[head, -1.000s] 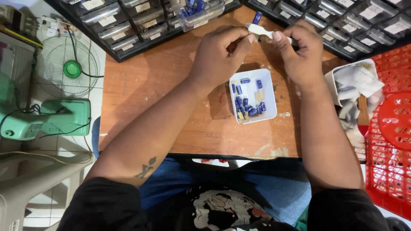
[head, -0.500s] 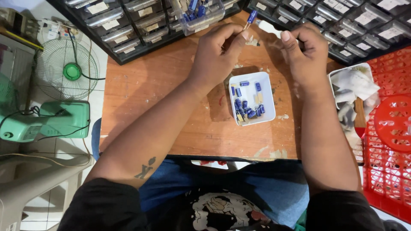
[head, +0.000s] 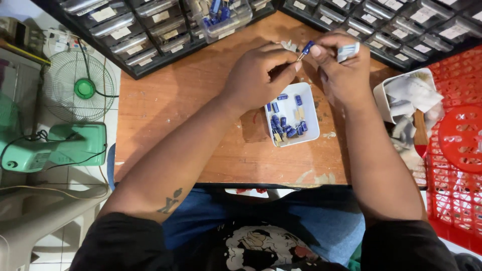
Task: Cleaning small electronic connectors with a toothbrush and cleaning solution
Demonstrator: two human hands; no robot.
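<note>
Both hands meet above a wooden table (head: 181,125). My left hand (head: 258,75) pinches the thin wire leads of a small blue cylindrical capacitor (head: 307,47). My right hand (head: 341,70) touches that capacitor with its fingertips and also holds a strip of white paper tape (head: 347,51). Just below the hands sits a white square tray (head: 312,131) with several loose blue capacitors in it.
Black drawer cabinets (head: 140,35) line the table's far edge, with an open clear drawer of blue parts (head: 221,17). A white tub of paper scraps (head: 406,95) and a red plastic basket (head: 457,150) stand at the right. A green fan (head: 75,90) lies on the floor at left.
The hands have shifted slightly. The blue capacitor has been drawn away from the white tape strip, which stays in my right hand.
</note>
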